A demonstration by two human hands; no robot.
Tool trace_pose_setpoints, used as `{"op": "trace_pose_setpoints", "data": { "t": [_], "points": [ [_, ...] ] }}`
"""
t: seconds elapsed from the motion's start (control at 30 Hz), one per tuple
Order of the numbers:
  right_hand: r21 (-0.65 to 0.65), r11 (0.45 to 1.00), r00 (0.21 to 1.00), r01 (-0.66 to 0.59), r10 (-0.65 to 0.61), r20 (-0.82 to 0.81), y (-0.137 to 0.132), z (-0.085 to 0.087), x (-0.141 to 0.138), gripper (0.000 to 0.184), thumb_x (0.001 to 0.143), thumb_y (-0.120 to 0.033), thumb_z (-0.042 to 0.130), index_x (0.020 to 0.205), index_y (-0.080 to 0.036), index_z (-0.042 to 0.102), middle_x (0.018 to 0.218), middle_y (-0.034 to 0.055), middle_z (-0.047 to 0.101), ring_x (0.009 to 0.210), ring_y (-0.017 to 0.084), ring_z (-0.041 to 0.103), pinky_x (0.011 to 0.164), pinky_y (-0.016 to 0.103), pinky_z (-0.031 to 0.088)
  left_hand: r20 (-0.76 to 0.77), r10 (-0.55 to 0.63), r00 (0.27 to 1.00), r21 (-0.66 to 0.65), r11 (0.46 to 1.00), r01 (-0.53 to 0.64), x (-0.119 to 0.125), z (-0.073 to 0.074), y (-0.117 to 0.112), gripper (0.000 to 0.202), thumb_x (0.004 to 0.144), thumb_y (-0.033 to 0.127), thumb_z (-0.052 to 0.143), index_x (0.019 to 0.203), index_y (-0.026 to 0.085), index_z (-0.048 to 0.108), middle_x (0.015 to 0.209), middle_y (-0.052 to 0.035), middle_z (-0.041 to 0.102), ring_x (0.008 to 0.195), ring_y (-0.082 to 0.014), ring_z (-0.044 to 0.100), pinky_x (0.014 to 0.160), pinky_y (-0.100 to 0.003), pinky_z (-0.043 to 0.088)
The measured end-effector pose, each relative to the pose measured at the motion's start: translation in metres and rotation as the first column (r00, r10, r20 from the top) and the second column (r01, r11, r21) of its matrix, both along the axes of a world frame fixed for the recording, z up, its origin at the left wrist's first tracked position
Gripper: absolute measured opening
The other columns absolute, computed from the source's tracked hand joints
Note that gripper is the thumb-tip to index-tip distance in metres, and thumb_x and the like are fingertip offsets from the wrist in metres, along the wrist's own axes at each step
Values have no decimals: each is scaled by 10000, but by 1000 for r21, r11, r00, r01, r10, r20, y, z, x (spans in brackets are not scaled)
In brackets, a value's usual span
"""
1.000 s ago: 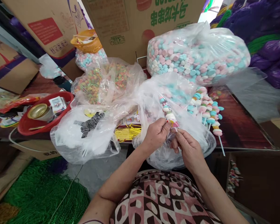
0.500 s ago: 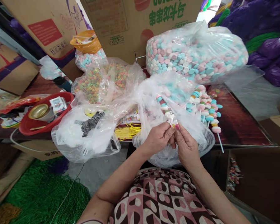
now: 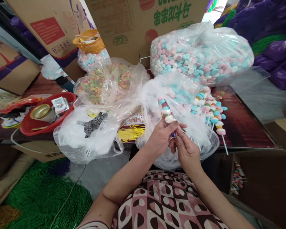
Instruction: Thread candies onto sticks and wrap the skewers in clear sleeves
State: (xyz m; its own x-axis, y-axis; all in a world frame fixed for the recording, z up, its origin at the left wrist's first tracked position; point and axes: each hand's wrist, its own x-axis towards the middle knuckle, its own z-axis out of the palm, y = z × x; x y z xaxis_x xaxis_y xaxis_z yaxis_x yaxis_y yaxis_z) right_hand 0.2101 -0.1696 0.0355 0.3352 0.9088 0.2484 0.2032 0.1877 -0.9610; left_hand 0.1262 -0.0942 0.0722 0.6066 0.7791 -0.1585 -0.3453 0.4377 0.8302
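My left hand (image 3: pixel 162 136) is closed round the lower end of a candy skewer (image 3: pixel 165 111) in a clear wrapper, holding it upright over an open plastic bag (image 3: pixel 200 140). My right hand (image 3: pixel 186 149) pinches the wrapper's bottom end, touching the left hand's fingers. Finished skewers (image 3: pixel 211 111) of pink, blue and white candies lie in a row on the table to the right. Gold twist ties (image 3: pixel 130 133) lie in a bundle to the left of my hands.
A big bag of pastel candies (image 3: pixel 200 54) sits behind, beside a bag of ring candies (image 3: pixel 105 81). A red basin (image 3: pixel 30 125) with a tape roll stands left, an orange basket (image 3: pixel 88 43) farther back. Cardboard boxes (image 3: pixel 133 22) line the rear. Green cord (image 3: pixel 45 194) covers the floor.
Both hands have drawn closer together and nearer to me. The skewer has tipped more upright, and my right hand has shifted from the stick to the wrapper's bottom end.
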Motion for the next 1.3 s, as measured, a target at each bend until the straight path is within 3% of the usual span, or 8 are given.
{"op": "trace_pose_setpoints", "data": {
  "t": [0.2, 0.37, 0.47, 0.67, 0.8, 0.93, 1.13, 1.3],
  "points": [
    [-112, 993, 998, -44, 50, 45, 1, 14, 5, 387, 1013, -468, 446, 848, -191, 661, 595, -9, 609, 504, 118, 565, 529, 243, 465, -52, -9, 999, -13, 1000, 9, -2, -4, -5, 555, 825, 530, 667, 1237, 164, 603, 769, -4, 683, 415, -81, 487, 320, -206, 333],
    [-173, 971, 980, -166, 182, 81, 2, 32, 45, 314, 902, -491, 637, 858, -199, 744, 698, 20, 708, 572, 140, 621, 587, 261, 524, 98, 2, 995, 2, 1000, -2, -18, -3, 3, 363, 804, 477, 725, 947, 146, 686, 545, 35, 558, 612, -137, 622, 646, -264, 510],
    [-84, 996, 993, -9, -1, -121, 9, 43, 57, 313, 865, -476, 689, 1044, -225, 743, 835, 44, 753, 723, 177, 690, 719, 314, 567, 157, -175, 972, -30, 983, 181, -24, -1, 0, 333, 780, 472, 764, 817, 161, 650, 493, 52, 490, 676, -160, 666, 788, -308, 515],
    [-234, 885, 872, -403, 293, -393, 26, 54, 32, 628, 850, -645, 559, 1339, -250, 574, 1047, 121, 749, 792, 253, 724, 625, 383, 586, 302, -563, 769, -64, 793, 605, -18, -6, -17, 482, 705, 627, 762, 759, 200, 546, 451, 83, 408, 493, -149, 565, 714, -380, 535],
    [-183, 967, 945, -176, 115, -305, 35, 44, 12, 449, 863, -520, 613, 1217, -246, 587, 986, 102, 732, 821, 250, 719, 642, 374, 580, -202, -273, 941, 183, 933, 310, -26, -9, -14, 458, 805, 657, 633, 752, 219, 510, 518, 55, 457, 521, -153, 541, 666, -335, 494],
    [-94, 994, 956, 62, -87, -281, 42, 33, 3, 332, 806, -440, 719, 1051, -247, 605, 980, 86, 717, 946, 263, 706, 733, 388, 576, -558, 245, 793, 514, 853, 97, -40, -10, -6, 243, 880, 466, 613, 872, 227, 572, 613, 16, 525, 654, -204, 594, 700, -319, 456],
    [-156, 944, 900, -291, 215, -380, 45, 38, 16, 449, 692, -454, 830, 1053, -226, 691, 978, 86, 727, 611, 188, 640, 491, 335, 517, -26, -300, 953, 98, 948, 301, -56, -16, -7, 466, 832, 670, 579, 787, 210, 513, 469, 104, 315, 400, -102, 385, 613, -336, 505],
    [-139, 987, 966, -84, 47, -254, 57, 36, -9, 301, 713, -410, 823, 900, -205, 706, 822, 55, 706, 589, 166, 606, 446, 281, 457, -324, 76, 943, 318, 947, 33, -67, -22, -13, 350, 887, 558, 554, 790, 227, 490, 567, 56, 408, 522, -132, 446, 626, -297, 432]
  ]
}}
